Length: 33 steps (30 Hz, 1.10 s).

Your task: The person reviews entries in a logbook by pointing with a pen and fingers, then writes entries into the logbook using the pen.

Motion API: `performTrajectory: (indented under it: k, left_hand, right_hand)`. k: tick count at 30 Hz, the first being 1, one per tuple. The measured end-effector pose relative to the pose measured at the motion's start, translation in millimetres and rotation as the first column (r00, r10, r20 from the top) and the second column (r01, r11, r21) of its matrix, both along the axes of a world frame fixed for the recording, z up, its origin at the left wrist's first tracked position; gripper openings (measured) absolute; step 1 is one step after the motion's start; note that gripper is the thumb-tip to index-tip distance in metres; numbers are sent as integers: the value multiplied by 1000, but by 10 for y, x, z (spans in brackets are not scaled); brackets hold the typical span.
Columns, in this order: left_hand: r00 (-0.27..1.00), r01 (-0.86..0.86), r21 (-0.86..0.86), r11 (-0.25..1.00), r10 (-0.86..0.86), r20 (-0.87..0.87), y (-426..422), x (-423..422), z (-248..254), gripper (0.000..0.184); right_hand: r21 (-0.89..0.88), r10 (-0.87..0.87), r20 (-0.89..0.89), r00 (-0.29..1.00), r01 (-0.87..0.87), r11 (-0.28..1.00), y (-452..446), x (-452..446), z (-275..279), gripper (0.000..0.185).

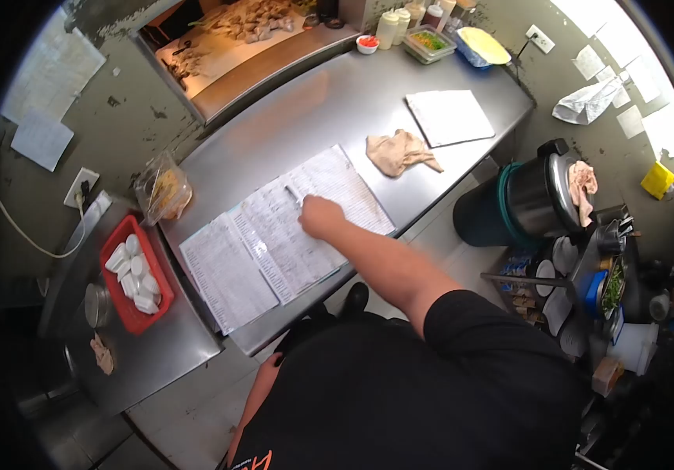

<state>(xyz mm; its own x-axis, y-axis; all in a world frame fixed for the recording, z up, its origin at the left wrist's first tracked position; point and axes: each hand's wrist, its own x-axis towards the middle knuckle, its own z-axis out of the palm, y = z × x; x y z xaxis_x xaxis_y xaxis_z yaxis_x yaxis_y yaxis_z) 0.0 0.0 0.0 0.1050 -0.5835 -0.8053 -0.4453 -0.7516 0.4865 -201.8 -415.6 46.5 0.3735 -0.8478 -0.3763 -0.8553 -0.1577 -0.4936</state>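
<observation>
And here's the right hand [323,217], stretched out over the printed sheets [254,243] on the metal surface [274,149], fingers bunched tight, pinching a slim pen [295,193]! The pen sits right at the fingertips, its free end poking out past them, away from the body and toward the left, above the sheets; whether it touches paper, I can't tell. Down at the side, the left arm [254,398] hangs by the dark clothing, its end too obscured to tell how those fingers stand. Beyond the sheets to the right, a crumpled tan cloth [399,152] lies just beside a white square pad [450,117].
</observation>
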Motion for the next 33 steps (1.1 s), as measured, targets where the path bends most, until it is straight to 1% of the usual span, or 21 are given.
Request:
performTrajectory:
  k: [2, 3, 4, 5, 6, 7, 8, 10, 12, 15, 16, 17, 19, 20, 22, 23, 25, 27, 28, 31, 33]
  left_hand:
    - [969, -209, 106, 972, 220, -113, 161, 197, 216, 60]
    - [934, -206, 14, 978, 201, -294, -681, -772, -381, 60]
    - [933, -99, 27, 995, 103, -346, -227, -1027, -165, 55]
    - [963, -41, -91, 995, 15, -269, -398, -650, -6, 51]
    - [980, -36, -91, 995, 18, -197, -562, -232, 300, 51]
    - [966, 100, -15, 995, -101, -239, -590, -569, 326, 45]
    - [951, 267, 26, 963, -259, -169, -907, -324, 454, 41]
    - [930, 82, -162, 983, -134, -343, -1166, -295, 420, 34]
    - [967, 86, -301, 950, -153, -205, -1721, -416, 1005, 33]
    - [897, 440, -648, 621, -334, 289, -2279, -730, 934, 48]
    - [838, 545, -695, 469, -318, 443, -2401, -851, 854, 57]
    - [844, 535, -687, 492, -294, 447, -2476, -959, 735, 57]
    - [743, 637, -547, 544, -242, 624, -2566, -1107, 489, 76]
    - [704, 673, -476, 566, -291, 648, -2582, -1118, 390, 89]
    - [689, 671, -457, 584, -263, 676, -2631, -1155, 343, 88]
    - [669, 685, -452, 572, -247, 701, -2679, -1148, 331, 87]
    - [673, 665, -445, 600, -224, 705, -2877, -1199, 296, 86]
    - [676, 649, -455, 610, -186, 713, -3105, -1209, 306, 86]
    - [673, 636, -411, 653, -208, 710, -3178, -1251, 318, 86]
    - [682, 598, -398, 695, -181, 709, -3250, -1269, 316, 86]
    - [693, 575, -432, 695, -135, 708, -3257, -1270, 303, 86]
  right_hand:
    - [147, 61, -30, 998, -56, 988, 87, 218, -13, 30]
    - [28, 54, -198, 979, -49, 998, -722, -631, 123, 30]
    - [157, 162, -232, 959, -128, 979, -346, -1105, -88, 28]
    - [146, 292, -129, 948, -273, 951, -486, -817, -132, 29]
    - [259, -37, 240, 970, -27, 966, -429, -733, -72, 29]
    - [467, -380, 375, 846, 182, 865, -234, -1361, 20, 30]
    - [443, -400, 439, 805, 193, 876, -259, -1289, 94, 32]
    - [394, -435, 542, 719, 240, 887, -204, -1587, 265, 30]
    - [503, -628, 509, 589, 389, 772, -260, -1906, 244, 29]
    - [581, -707, 539, 457, 406, 706, -324, -2343, 146, 24]
    - [531, -670, 586, 455, 409, 742, -323, -2385, 147, 23]
    - [540, -660, 585, 471, 381, 751, -350, -2391, 104, 23]
    - [384, -528, 635, 563, 363, 849, -440, -2304, 3, 24]
    - [396, -515, 640, 570, 330, 857, -524, -2237, -58, 24]
    - [-89, -93, 599, 796, 182, 979, -519, -2083, -138, 28]
    - [-321, 110, 503, 857, 67, 945, -508, -2011, -181, 31]
    - [-262, 170, 444, 880, -53, 964, -587, -1959, -271, 43]
    - [-403, 287, 259, 922, -166, 900, -708, -1843, -280, 50]
    - [-369, 296, 246, 923, -194, 909, -779, -1847, -386, 57]
    - [-449, 310, 121, 943, -226, 864, -895, -1749, -437, 57]
    - [-462, 338, 140, 931, -241, 854, -923, -1753, -468, 56]
